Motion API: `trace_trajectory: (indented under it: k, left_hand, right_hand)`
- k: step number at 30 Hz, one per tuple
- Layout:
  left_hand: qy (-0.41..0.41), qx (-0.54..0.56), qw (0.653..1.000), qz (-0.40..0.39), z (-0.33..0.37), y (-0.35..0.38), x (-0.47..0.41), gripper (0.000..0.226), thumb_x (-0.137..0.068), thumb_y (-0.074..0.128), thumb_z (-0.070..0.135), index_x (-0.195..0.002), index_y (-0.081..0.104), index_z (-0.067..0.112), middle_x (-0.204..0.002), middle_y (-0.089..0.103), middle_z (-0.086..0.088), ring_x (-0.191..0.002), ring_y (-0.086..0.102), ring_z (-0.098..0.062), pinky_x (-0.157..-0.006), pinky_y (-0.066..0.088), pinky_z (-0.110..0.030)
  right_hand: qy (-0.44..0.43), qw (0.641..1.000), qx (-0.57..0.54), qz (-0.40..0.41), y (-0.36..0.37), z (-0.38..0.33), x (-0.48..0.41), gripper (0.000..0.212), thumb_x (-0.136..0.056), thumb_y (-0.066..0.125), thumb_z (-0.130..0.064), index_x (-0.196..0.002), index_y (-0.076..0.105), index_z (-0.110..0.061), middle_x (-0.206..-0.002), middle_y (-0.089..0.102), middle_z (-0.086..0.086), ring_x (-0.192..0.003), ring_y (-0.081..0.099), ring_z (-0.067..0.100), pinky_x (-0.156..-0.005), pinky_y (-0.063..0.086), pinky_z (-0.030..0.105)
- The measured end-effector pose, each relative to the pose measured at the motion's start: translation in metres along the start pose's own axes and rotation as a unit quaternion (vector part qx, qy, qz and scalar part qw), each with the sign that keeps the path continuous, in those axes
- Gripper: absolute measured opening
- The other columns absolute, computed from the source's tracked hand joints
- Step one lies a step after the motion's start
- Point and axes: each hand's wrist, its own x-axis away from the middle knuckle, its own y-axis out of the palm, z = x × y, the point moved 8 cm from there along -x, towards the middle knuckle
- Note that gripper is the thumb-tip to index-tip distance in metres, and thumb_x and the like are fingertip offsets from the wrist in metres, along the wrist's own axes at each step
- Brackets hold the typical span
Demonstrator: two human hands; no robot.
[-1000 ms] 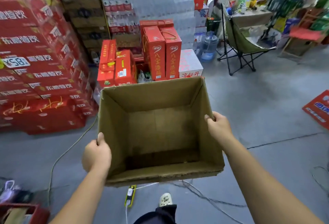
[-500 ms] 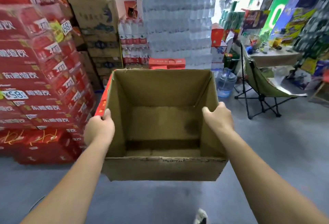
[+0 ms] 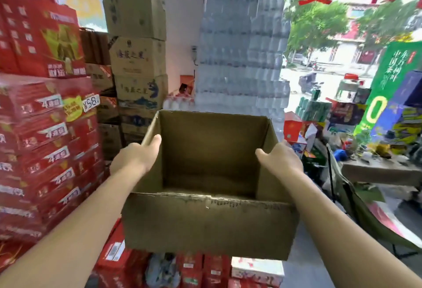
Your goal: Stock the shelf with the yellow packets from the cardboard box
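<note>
An open brown cardboard box [image 3: 205, 223] is held up in front of me at chest height. Its inside is bare; no yellow packets show in it. My left hand [image 3: 134, 157] grips the box's left wall, thumb over the rim. My right hand [image 3: 279, 159] grips the right wall the same way. No shelf is in view.
Stacked red drink cartons [image 3: 45, 139] fill the left. Brown cartons [image 3: 137, 70] and a tall stack of shrink-wrapped water bottles [image 3: 242, 59] stand ahead. More red boxes [image 3: 189, 271] lie below the held box. A green folding chair [image 3: 356, 207] and a cluttered table [image 3: 379, 171] are at right.
Both hands have lifted the box higher, above the red boxes on the floor, and my view has tilted upward toward the stacks and the street outside.
</note>
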Motion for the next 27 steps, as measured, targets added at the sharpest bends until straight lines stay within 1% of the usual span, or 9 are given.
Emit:
trace_trajectory:
  k: [3, 5, 8, 11, 15, 17, 21, 24, 27]
  left_hand:
    - [0.020, -0.014, 1.000, 0.010, 0.037, 0.013, -0.048, 0.084, -0.100, 0.026, 0.072, -0.136, 0.059, 0.004, -0.134, 0.063, -0.018, -0.120, 0.059, -0.038, -0.088, 0.042, -0.041]
    - [0.027, -0.019, 0.999, 0.010, 0.054, 0.027, -0.080, 0.083, -0.100, 0.025, 0.072, -0.136, 0.059, 0.005, -0.130, 0.063, -0.017, -0.113, 0.060, -0.037, -0.082, 0.040, -0.040]
    - [0.030, -0.027, 0.999, 0.002, 0.075, 0.053, -0.128, 0.083, -0.099, 0.025, 0.074, -0.133, 0.061, 0.007, -0.123, 0.065, -0.015, -0.106, 0.061, -0.036, -0.078, 0.039, -0.039]
    - [0.026, -0.040, 0.999, -0.015, 0.091, 0.080, -0.170, 0.082, -0.099, 0.025, 0.073, -0.132, 0.061, 0.007, -0.127, 0.065, -0.016, -0.102, 0.061, -0.034, -0.076, 0.038, -0.038]
    - [0.034, -0.056, 0.997, -0.028, 0.096, 0.115, -0.215, 0.086, -0.097, 0.024, 0.077, -0.123, 0.067, 0.007, -0.108, 0.067, -0.012, -0.083, 0.054, -0.027, -0.072, 0.042, -0.037]
    - [0.033, -0.074, 0.996, -0.034, 0.091, 0.135, -0.228, 0.087, -0.095, 0.023, 0.078, -0.120, 0.068, 0.008, -0.102, 0.065, -0.010, -0.082, 0.055, -0.027, -0.072, 0.043, -0.037]
    - [0.039, -0.103, 0.994, -0.013, 0.088, 0.149, -0.239, 0.087, -0.094, 0.021, 0.081, -0.109, 0.071, 0.011, -0.090, 0.061, -0.005, -0.082, 0.059, -0.029, -0.070, 0.046, -0.036]
    - [0.038, -0.103, 0.994, -0.004, 0.091, 0.148, -0.243, 0.086, -0.094, 0.025, 0.080, -0.116, 0.068, 0.009, -0.100, 0.066, -0.009, -0.095, 0.065, -0.033, -0.072, 0.046, -0.037]
    - [0.079, -0.076, 0.994, 0.025, 0.115, 0.138, -0.242, 0.078, -0.098, 0.034, 0.072, -0.123, 0.062, 0.004, -0.117, 0.068, -0.015, -0.105, 0.065, -0.035, -0.073, 0.043, -0.038]
  right_hand:
    - [0.006, 1.000, -0.012, 0.005, 0.007, -0.012, -0.059, 0.081, -0.082, 0.051, -0.067, -0.128, 0.053, -0.001, -0.094, 0.068, 0.008, -0.083, 0.066, 0.027, -0.071, 0.057, 0.039]
    - [0.011, 1.000, -0.012, 0.007, 0.014, -0.018, -0.089, 0.084, -0.081, 0.050, -0.070, -0.129, 0.053, -0.002, -0.098, 0.069, 0.009, -0.083, 0.067, 0.028, -0.074, 0.059, 0.042]
    - [0.027, 1.000, -0.010, 0.012, 0.027, -0.023, -0.129, 0.083, -0.086, 0.049, -0.069, -0.137, 0.046, -0.004, -0.109, 0.067, 0.010, -0.091, 0.065, 0.028, -0.075, 0.056, 0.038]
    - [0.053, 0.999, -0.001, 0.005, 0.047, -0.026, -0.168, 0.082, -0.087, 0.046, -0.073, -0.131, 0.053, -0.005, -0.108, 0.068, 0.009, -0.089, 0.065, 0.027, -0.075, 0.057, 0.038]
    - [0.068, 0.997, -0.010, -0.027, 0.077, -0.025, -0.201, 0.078, -0.091, 0.040, -0.075, -0.116, 0.061, -0.004, -0.108, 0.066, 0.009, -0.091, 0.062, 0.026, -0.074, 0.050, 0.035]
    - [0.077, 0.996, 0.005, -0.041, 0.090, -0.021, -0.206, 0.069, -0.092, 0.038, -0.075, -0.104, 0.058, -0.010, -0.099, 0.062, 0.006, -0.084, 0.056, 0.023, -0.070, 0.045, 0.033]
    - [0.085, 0.995, 0.026, -0.033, 0.101, -0.020, -0.214, 0.062, -0.094, 0.037, -0.074, -0.095, 0.050, -0.013, -0.076, 0.050, -0.002, -0.064, 0.047, 0.014, -0.055, 0.036, 0.028]
    - [0.087, 0.995, 0.017, -0.044, 0.103, -0.021, -0.220, 0.066, -0.094, 0.039, -0.072, -0.109, 0.057, -0.010, -0.090, 0.058, 0.003, -0.068, 0.049, 0.015, -0.057, 0.037, 0.028]
    - [0.066, 0.997, 0.013, -0.029, 0.100, -0.030, -0.226, 0.084, -0.091, 0.041, -0.075, -0.137, 0.049, -0.005, -0.122, 0.063, 0.010, -0.102, 0.061, 0.028, -0.074, 0.048, 0.035]
